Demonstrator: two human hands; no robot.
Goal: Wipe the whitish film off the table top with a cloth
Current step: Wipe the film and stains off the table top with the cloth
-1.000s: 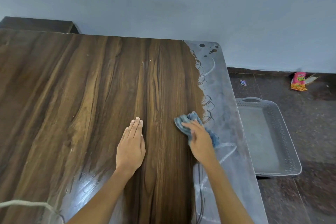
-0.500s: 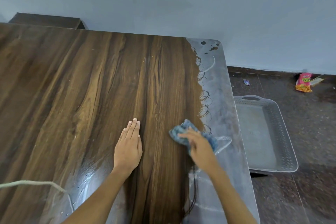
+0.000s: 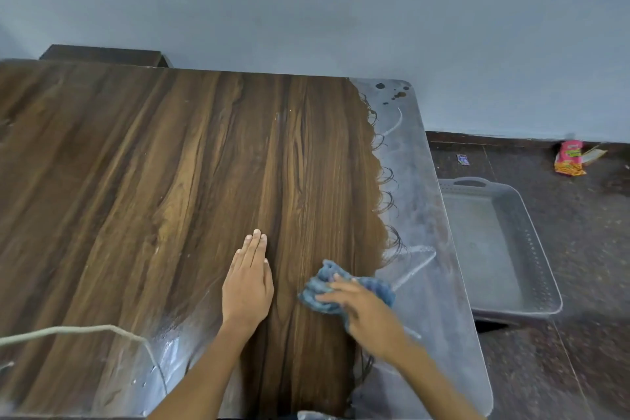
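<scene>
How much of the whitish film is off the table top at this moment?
Most of it. The table top shows bare wood grain across its left and middle. In hand: the right hand presses the blue cloth at the film's edge, while the left hand lies flat. Left: the whitish film along the right edge, plus a patch near the front edge.

A plain pale blue-grey wall (image 3: 341,3) fills the far side, evenly lit with no hard shadows. Below it on the right runs a dark speckled stone floor (image 3: 586,249) with a dark skirting strip. A grey plastic tray (image 3: 531,242) with a handle slot sits on the floor, a pink snack packet (image 3: 568,158) lies by the wall, and a dark wooden block (image 3: 102,53) stands far left.
</scene>
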